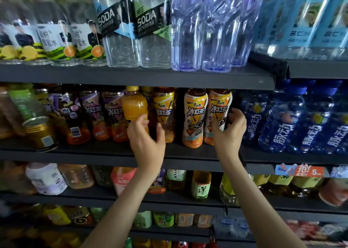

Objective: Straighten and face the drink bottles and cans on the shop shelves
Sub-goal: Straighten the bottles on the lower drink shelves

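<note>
Forearms up at the middle shelf (pixel 105 153), both of them. Right hand (pixel 228 132) has its grip wrapped on an iced tea bottle (pixel 219 106), one of two white-label ones; I'd twist it upright and square to match its twin (pixel 194 115). Left hand (pixel 146 140), grip wide, thumb by the single orange juice bottle (pixel 134 104).
</note>
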`<control>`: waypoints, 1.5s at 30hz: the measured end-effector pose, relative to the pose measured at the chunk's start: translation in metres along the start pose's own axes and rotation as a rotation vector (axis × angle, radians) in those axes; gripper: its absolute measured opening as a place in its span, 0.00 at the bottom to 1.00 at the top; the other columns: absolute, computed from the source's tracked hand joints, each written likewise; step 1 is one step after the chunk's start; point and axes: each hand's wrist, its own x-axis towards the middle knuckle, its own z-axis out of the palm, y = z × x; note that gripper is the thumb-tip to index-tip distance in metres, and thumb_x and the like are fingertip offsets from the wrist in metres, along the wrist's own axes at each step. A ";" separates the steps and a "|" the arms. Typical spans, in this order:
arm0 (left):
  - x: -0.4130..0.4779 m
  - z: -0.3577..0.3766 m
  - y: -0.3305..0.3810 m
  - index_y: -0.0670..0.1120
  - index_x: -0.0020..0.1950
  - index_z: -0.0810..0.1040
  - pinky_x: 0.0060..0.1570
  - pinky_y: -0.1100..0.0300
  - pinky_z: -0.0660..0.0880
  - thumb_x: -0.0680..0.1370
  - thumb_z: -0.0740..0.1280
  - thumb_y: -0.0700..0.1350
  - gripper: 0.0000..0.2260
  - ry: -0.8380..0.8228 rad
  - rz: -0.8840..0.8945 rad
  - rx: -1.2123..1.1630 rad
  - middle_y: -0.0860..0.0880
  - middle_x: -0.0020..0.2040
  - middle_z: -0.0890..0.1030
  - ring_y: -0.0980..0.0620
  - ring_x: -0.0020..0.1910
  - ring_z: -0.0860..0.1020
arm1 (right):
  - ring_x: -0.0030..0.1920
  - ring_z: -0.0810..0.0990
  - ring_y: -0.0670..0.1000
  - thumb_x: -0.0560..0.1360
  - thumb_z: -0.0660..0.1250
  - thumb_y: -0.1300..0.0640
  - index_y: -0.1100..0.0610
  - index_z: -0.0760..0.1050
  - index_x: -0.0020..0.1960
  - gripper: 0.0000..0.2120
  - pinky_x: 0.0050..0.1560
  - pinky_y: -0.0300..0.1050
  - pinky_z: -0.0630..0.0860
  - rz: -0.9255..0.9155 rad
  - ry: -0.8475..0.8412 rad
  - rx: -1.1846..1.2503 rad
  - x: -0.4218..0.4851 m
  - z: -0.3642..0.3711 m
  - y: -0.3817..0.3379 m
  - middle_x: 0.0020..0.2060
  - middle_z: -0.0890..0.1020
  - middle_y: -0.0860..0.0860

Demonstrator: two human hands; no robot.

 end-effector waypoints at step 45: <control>0.117 -0.444 -0.241 0.56 0.51 0.79 0.49 0.59 0.78 0.65 0.75 0.49 0.16 -0.654 -0.657 -0.076 0.56 0.46 0.84 0.59 0.47 0.81 | 0.42 0.83 0.47 0.70 0.74 0.52 0.55 0.80 0.48 0.10 0.43 0.42 0.79 0.190 -1.170 0.405 -0.368 0.296 -0.276 0.40 0.85 0.50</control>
